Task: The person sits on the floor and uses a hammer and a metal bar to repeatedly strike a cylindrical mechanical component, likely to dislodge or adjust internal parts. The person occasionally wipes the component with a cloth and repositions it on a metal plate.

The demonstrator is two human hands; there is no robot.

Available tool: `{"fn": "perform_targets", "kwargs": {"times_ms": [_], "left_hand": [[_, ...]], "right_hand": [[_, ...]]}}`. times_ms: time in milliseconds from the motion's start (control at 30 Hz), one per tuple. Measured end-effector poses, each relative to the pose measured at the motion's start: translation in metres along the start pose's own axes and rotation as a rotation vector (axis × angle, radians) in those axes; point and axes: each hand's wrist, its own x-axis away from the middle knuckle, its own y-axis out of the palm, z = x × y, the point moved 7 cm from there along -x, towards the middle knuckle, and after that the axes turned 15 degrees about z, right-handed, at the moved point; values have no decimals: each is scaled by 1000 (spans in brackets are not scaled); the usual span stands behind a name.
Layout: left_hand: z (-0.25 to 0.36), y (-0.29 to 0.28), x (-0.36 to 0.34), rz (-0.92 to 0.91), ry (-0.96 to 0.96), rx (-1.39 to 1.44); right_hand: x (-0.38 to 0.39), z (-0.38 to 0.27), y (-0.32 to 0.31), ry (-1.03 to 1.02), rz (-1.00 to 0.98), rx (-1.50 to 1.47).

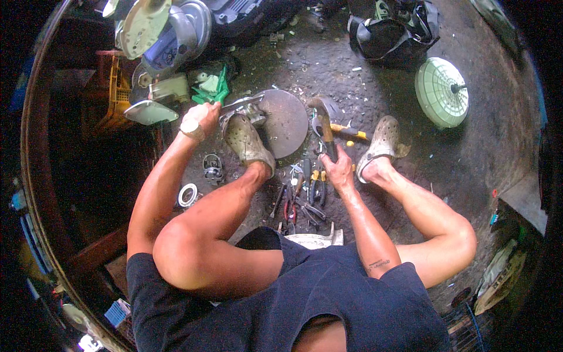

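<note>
My left hand (202, 118) is closed around the end of a long, flat metal bar, perhaps a chisel (241, 102). The bar reaches right over a metal motor-like part (254, 113) beside my left clog (246, 139). That part sits at the left edge of a round, dark metal plate (285, 126) on the ground. In my right hand (339, 168) is the dark grip of a hammer (326, 130) with a brown handle. Its curved head points away from me, right of the plate. A yellow-and-black handled tool (350, 131) lies behind the hammer.
Pliers and screwdrivers (305, 196) lie between my legs. Left are a small metal frame part (213, 169), a white ring (187, 195), a green plastic piece (216, 88) and a yellow crate (114, 97). A pale fan grille (443, 92) and black bag (394, 32) are at the right.
</note>
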Motion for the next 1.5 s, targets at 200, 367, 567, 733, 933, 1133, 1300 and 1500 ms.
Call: {"fn": "perform_targets", "kwargs": {"times_ms": [200, 367, 567, 733, 933, 1133, 1300, 1500], "left_hand": [[4, -7, 3, 0, 9, -56], [-8, 0, 5, -35, 11, -86], [-15, 13, -5, -128, -19, 18], [-47, 60, -14, -77, 99, -26], [-28, 42, -19, -110, 55, 12], [-27, 35, -2, -143, -39, 69], [-32, 45, -13, -96, -40, 106], [-48, 60, -14, -39, 30, 55]], "right_hand": [[2, 21, 4, 91, -23, -8], [4, 11, 11, 43, -54, -5], [-7, -34, 21, 89, -92, -148], [-35, -115, 69, 256, -253, -516], [-55, -95, 123, 220, -615, -128], [-116, -204, -6, 16, -94, -691], [-158, -265, -58, -151, 361, -1101], [-50, -95, 108, 386, -748, -178]]}}
